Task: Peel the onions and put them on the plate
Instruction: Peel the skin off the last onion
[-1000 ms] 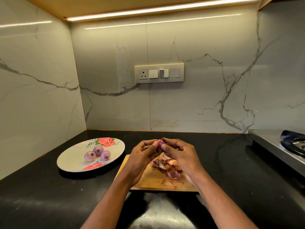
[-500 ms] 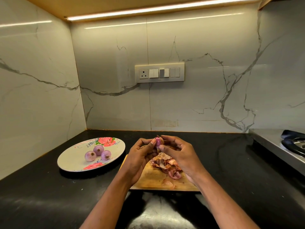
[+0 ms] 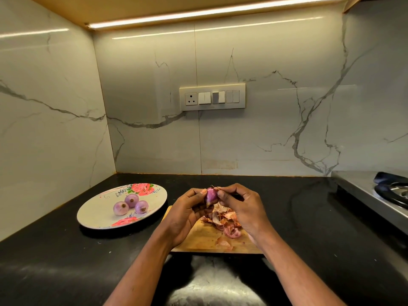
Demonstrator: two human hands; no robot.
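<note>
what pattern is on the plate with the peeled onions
Pink-red roses with green leaves on the cream plate, seen in the head view.

Home kitchen: stove point(image 3: 388, 193), marble backsplash point(image 3: 276, 120), countertop point(image 3: 55, 261).

Four onions: three peeled onions point(image 3: 131, 204) on one plate point(image 3: 97, 212), one held onion point(image 3: 210, 195); one cutting board point(image 3: 203, 239).

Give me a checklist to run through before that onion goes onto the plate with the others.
1. Onion held firmly: ok, the left hand and right hand both pinch it.
2. Skin fully off: cannot tell, the fingers hide part of it.
3. Room on the plate: ok, the three peeled onions sit together near its middle.
4. Path to the plate: ok, nothing stands between.
5. Peels kept on the cutting board: ok.
</note>
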